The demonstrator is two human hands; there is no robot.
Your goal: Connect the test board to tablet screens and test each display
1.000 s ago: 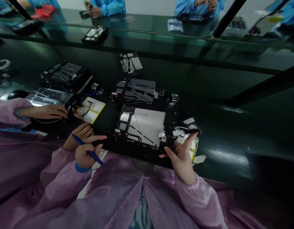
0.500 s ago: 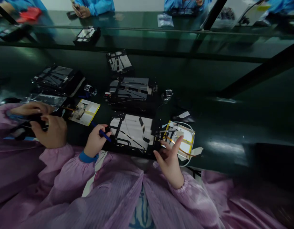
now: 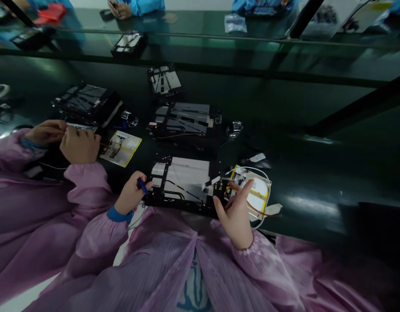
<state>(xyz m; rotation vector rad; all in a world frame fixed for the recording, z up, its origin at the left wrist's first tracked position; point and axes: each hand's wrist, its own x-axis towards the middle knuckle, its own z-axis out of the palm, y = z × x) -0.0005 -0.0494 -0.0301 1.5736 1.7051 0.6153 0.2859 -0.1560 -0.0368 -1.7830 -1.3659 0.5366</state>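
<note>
- Clock read from the panel's middle, 12 away from the wearer.
- Panel (image 3: 187,173): flat on the table (image 3: 304,177), directly before the wearer. Black frame, smooth off-white plate inset, thin black lines crossing it. Rectangular.
- Panel's long axis runs 9 to 3, the 3 end dipping slightly toward the wearer. Plate side up; two small pale blocks set in the 9 end, a short pale strip over the 3 end.
- Left hand (image 3: 130,195): at 9, fingers folded round a slim blue pen (image 3: 142,186), fingertips at the panel's edge. Pen slants 11 to 5, smooth-looking. Blue band at wrist.
- Right hand (image 3: 235,212): at 4, thumb and forefinger spread wide, forefinger toward 1. Thumb tip by the panel's near corner; contact unclear. Other fingers curled, partly hidden; cannot tell whether they grip anything.
- Pack (image 3: 258,188): at 3, flat, white, yellow-edged. White cable (image 3: 269,188) bows round its outer side.
- At 12: dark layered stack (image 3: 183,119). At 1:30: shiny rounded metal piece (image 3: 235,129).
- At 10: yellow-edged board (image 3: 124,148), tilted squarish; beyond it, a co-worker's hands (image 3: 79,145).
- Table dark green, glossy. Sleeves pink, gathered at cuffs.
</note>
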